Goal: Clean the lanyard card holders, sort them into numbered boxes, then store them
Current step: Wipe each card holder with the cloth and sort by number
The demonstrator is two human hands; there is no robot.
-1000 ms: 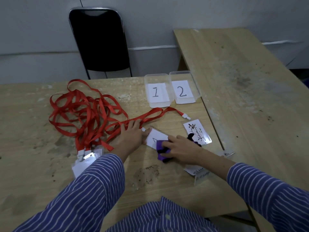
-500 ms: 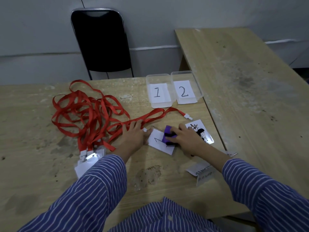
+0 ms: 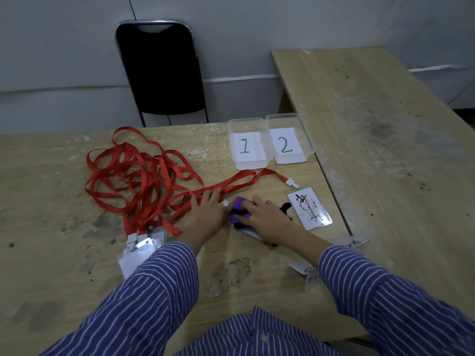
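My right hand (image 3: 264, 219) grips a purple cloth (image 3: 239, 211) and presses it on a card holder (image 3: 248, 233) lying flat on the table; only the holder's near edge shows. My left hand (image 3: 208, 209) lies flat beside it, fingers spread over the red lanyard straps (image 3: 133, 181) and the holder's left end. A stained card holder (image 3: 309, 208) lies to the right, apart from both hands. Several more holders (image 3: 138, 253) hang clipped to the straps at the near left. Clear boxes marked 1 (image 3: 247, 145) and 2 (image 3: 289, 137) stand at the back.
A black marker (image 3: 285, 208) lies by the stained holder. Small clear pieces (image 3: 312, 274) sit near the table's right front edge. A second wooden table (image 3: 385, 140) adjoins on the right. A black chair (image 3: 160, 70) stands behind, against the grey wall.
My right hand slid the purple cloth left and away across the card holder, from its near end toward my left hand. The left hand stayed in place.
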